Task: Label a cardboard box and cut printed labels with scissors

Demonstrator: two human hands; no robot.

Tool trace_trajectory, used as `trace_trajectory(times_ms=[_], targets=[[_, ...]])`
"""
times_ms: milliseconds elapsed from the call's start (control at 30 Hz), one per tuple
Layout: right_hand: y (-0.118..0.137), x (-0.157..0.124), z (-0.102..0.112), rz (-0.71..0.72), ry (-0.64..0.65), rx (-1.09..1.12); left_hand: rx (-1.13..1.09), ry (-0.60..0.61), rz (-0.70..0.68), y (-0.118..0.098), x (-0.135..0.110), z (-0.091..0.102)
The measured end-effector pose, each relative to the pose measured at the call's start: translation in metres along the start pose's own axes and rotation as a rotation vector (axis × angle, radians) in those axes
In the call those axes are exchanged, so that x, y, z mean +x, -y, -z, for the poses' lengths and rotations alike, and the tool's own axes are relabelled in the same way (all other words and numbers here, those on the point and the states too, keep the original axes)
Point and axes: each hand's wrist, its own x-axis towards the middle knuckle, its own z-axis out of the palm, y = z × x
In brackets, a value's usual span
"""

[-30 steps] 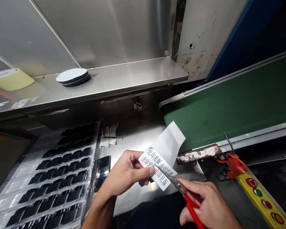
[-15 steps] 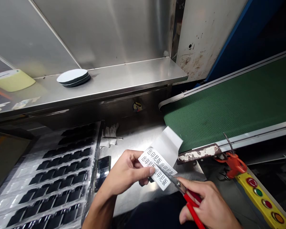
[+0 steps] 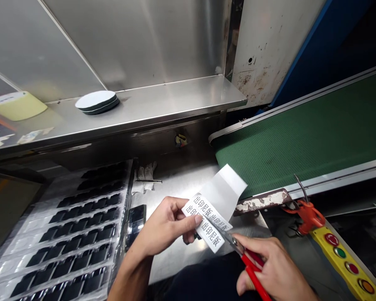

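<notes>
My left hand (image 3: 172, 223) pinches a white label sheet (image 3: 208, 209) printed with rows of black characters, thumb on top. Its blank backing reaches up and right over the corner of the green belt. Red-handled scissors (image 3: 254, 274) are in my right hand (image 3: 274, 263), fingers wrapped round the handles. The blades lie between two rows of print, and the lower strip of labels is parted from the row above along part of its length. Under the sheet, my left fingertips are mostly hidden, near a small dark object I cannot make out.
A tray of black parts (image 3: 72, 234) lies at left, beside a dark phone-like object (image 3: 136, 223) and white gloves (image 3: 146, 175). A green conveyor belt (image 3: 301, 138) runs along the right. Below it are orange cutters (image 3: 310, 217) and a yellow button box (image 3: 344, 259). Round discs (image 3: 97, 102) rest on the steel shelf.
The left thumb has shifted slightly up the sheet. The blank backing has swung a little to the right, and the gap along the lower label strip looks wider.
</notes>
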Motion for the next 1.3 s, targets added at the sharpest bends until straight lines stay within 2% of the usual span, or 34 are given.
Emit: trace_trajectory(times_ms=[267,467,700,800,900,1000,1300], targets=[[0.000,-0.001,-0.001,-0.015,0.012,0.023,-0.002,-0.001,0.014,0.001,0.001,0.000],[0.013,-0.003,-0.003,-0.100,0.056,0.221,0.012,-0.015,0.023,0.001,0.000,-0.001],[0.012,-0.004,-0.007,-0.142,0.040,0.289,0.028,-0.014,0.026,0.001,-0.001,-0.001],[0.005,-0.003,-0.009,-0.117,0.019,0.289,0.031,-0.018,0.012,0.001,-0.001,-0.002],[0.001,-0.003,-0.010,-0.042,0.003,0.187,0.029,-0.015,-0.003,0.001,-0.001,-0.003],[0.002,-0.003,-0.010,-0.029,-0.001,0.127,0.029,-0.006,-0.002,0.000,-0.001,-0.003],[0.007,-0.002,-0.012,0.014,0.002,0.154,0.072,0.001,-0.018,0.001,-0.001,-0.007]])
